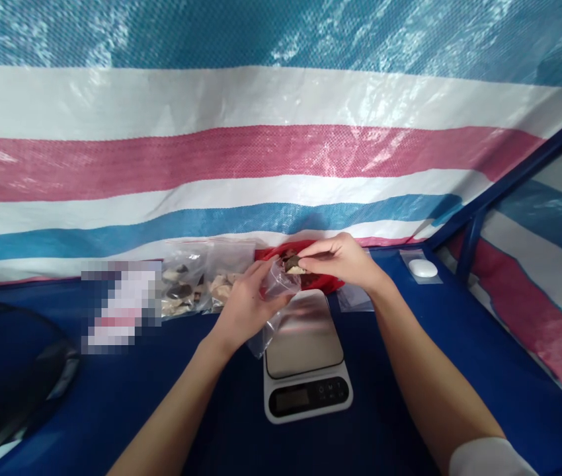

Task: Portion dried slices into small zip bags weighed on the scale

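My left hand (248,301) grips a clear plastic bag (283,281), whose lower end hangs down beside the scale. Between the thumb and fingers of my right hand (343,261) is a dried brown and pale piece (293,264), perhaps a mushroom slice, at the bag's mouth. Behind both hands lies a red plastic bag (328,283) with more brown pieces, partly covered by my right hand. A white kitchen scale (308,337) with a steel plate stands just below the hands, its display dark.
Left of my hands lie clear bags of dried pieces (179,291). A blurred-out paper (125,301) is farther left, near a round black object (8,377). Flat clear bags (355,299) and a white oval object (423,268) lie right. Striped sheeting (261,152) rises behind the blue table.
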